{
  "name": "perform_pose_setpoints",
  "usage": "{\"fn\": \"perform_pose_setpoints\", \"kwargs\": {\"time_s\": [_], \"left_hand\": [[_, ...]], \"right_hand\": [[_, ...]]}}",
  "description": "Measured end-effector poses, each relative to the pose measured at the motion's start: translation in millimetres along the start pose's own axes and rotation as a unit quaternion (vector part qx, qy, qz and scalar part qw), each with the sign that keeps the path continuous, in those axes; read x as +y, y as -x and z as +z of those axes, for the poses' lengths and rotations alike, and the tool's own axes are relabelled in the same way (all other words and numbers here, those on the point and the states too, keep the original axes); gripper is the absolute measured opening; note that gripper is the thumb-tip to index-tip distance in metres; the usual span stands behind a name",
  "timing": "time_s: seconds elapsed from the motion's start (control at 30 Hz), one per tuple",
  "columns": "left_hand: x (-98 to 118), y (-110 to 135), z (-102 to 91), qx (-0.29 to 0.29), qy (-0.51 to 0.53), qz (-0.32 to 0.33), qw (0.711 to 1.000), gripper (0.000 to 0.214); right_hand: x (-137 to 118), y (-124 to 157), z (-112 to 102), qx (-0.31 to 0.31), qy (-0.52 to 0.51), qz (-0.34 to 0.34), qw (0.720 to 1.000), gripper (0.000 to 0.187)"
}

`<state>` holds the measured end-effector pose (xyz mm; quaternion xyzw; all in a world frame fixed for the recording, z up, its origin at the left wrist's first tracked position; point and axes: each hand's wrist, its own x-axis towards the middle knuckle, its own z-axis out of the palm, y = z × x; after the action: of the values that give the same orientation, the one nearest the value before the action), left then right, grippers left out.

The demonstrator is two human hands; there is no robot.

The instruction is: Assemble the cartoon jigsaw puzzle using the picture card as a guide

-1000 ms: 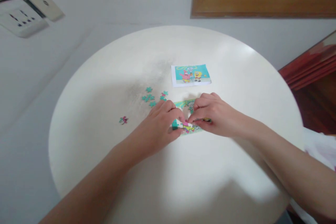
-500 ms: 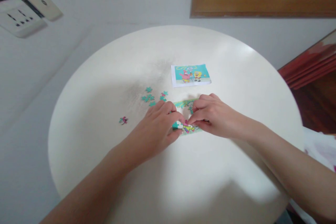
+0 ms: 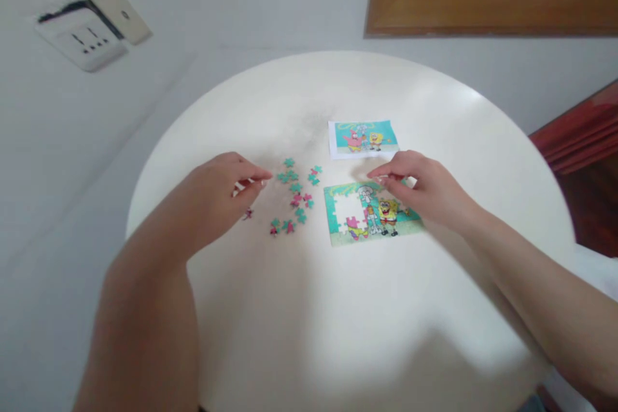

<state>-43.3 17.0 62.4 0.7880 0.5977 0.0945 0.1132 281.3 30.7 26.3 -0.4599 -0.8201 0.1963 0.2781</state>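
A partly assembled cartoon jigsaw puzzle (image 3: 371,214) lies on a round cream table (image 3: 338,309), with a gap in its left half. Several loose teal and pink pieces (image 3: 294,196) are scattered to its left. My left hand (image 3: 219,196) hovers left of the loose pieces, fingers curled in a pinch; what they hold, if anything, is hidden. One small piece (image 3: 248,213) lies just under it. My right hand (image 3: 420,187) rests at the puzzle's upper right edge, fingers stretched out and holding nothing.
A small reference picture (image 3: 363,138) of the same cartoon lies behind the puzzle. A wall socket (image 3: 91,32) is at upper left, a wooden frame (image 3: 483,6) at upper right, and dark red furniture (image 3: 584,141) to the right.
Both hands have come off the puzzle, which now shows in full. My left hand moved left over the loose pieces; my right hand drew back to the upper right edge. The view shifted slightly.
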Motion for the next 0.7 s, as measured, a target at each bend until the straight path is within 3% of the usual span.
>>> {"fn": "perform_pose_setpoints", "kwargs": {"time_s": [0.1, 0.17, 0.33, 0.5, 0.7], "left_hand": [[-7, 13, -1.2, -0.088, -0.001, -0.016, 0.996, 0.027], [-6, 19, -2.1, -0.115, -0.004, -0.016, 0.993, 0.028], [-5, 18, -4.1, -0.107, -0.038, -0.017, 0.993, 0.032], [-16, 13, -6.6, -0.098, -0.063, -0.081, 0.99, 0.037], [-21, 14, -9.0, -0.157, -0.07, -0.127, 0.977, 0.028]], "right_hand": [[2, -1, 2, 0.007, 0.011, 0.007, 1.0, 0.026], [2, 0, 2, 0.003, 0.008, 0.007, 1.0, 0.026], [2, 3, 5, -0.005, 0.001, 0.01, 1.0, 0.026], [3, 4, 8, -0.007, -0.002, 0.013, 1.0, 0.024], [3, 5, 7, -0.001, -0.008, 0.015, 1.0, 0.024]]}}
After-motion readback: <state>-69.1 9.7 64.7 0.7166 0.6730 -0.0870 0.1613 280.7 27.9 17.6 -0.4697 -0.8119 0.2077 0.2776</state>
